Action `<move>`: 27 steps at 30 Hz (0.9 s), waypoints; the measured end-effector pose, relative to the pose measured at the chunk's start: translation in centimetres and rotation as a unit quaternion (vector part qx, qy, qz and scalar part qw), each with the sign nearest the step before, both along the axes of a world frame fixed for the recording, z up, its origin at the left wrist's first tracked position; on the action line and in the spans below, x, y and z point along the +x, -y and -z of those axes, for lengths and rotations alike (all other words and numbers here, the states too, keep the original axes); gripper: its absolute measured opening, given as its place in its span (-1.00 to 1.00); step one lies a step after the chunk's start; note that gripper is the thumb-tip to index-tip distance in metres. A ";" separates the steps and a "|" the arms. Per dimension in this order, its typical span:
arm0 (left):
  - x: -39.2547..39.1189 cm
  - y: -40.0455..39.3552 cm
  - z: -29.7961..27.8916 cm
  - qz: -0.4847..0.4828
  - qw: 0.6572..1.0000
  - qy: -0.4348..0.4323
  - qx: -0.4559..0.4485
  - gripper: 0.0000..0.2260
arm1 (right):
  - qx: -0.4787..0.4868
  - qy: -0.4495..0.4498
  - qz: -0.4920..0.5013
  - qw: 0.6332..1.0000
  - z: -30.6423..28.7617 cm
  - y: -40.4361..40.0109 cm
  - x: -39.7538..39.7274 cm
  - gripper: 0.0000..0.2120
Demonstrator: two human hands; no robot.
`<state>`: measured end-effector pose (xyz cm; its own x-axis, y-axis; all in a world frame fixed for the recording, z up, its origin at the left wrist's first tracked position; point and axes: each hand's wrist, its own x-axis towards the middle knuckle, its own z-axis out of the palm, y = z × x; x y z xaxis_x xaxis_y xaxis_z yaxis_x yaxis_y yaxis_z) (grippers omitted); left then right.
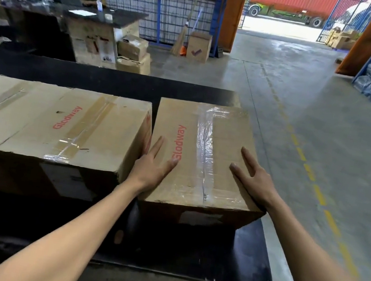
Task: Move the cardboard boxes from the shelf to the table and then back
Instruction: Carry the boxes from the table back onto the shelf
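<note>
- Two taped boxes sit on the black table (245,259); big box (56,122) at left, small box (203,157) at right, sides just beside each other, perhaps touching at the near end
- Small box lies near the table's right edge; its long axis, and the tape seam, run near-to-far, away from the person
- Left hand (151,166): fingers straight and spread, flat on the small box's top at its left edge; some fingers reach into the gap against the big box; holds nothing
- Right hand (255,178): fingers straight and spread, flat on the top toward the near right corner; holds nothing
- Hands well apart, one either side of the seam, both on the near half of the lid; neither is curled over an edge
- Key relation: box is straight ahead of both hands, short sides facing left and right; each hand is near its own side wall, so a two-sided lift looks within reach; left side is tight against the big box, right side is free, so the right hand has the easier approach
- Judgement: whether this box is being set down or about to be picked up cannot be told; shelf not identified in view
- Far left: a person seated at a desk (107,15); more cartons on the floor beyond
</note>
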<state>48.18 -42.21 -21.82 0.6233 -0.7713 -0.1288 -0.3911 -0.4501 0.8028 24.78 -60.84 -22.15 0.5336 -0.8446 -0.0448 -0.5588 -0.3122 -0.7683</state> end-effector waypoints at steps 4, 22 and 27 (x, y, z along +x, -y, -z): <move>-2.6 -3.6 -0.8 0.003 0.997 0.030 -0.076 -0.24 | -0.064 0.078 0.028 0.994 -0.3 -4.7 -2.8 -0.33; -11.2 -28.7 -18.6 -0.216 0.922 0.272 -0.169 -0.27 | -0.101 0.299 -0.212 0.925 -13.9 -19.9 0.7 -0.33; -14.2 -39.1 -18.9 -0.352 0.883 0.282 -0.132 -0.26 | -0.027 0.306 -0.358 0.882 -14.1 -28.3 5.8 -0.33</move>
<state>33.98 -3.16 -2.95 0.8674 -0.1243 0.4818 -0.4603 -0.5680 0.6823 30.55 -32.52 -8.02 0.8409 -0.2741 0.4667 0.3110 -0.4610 -0.8311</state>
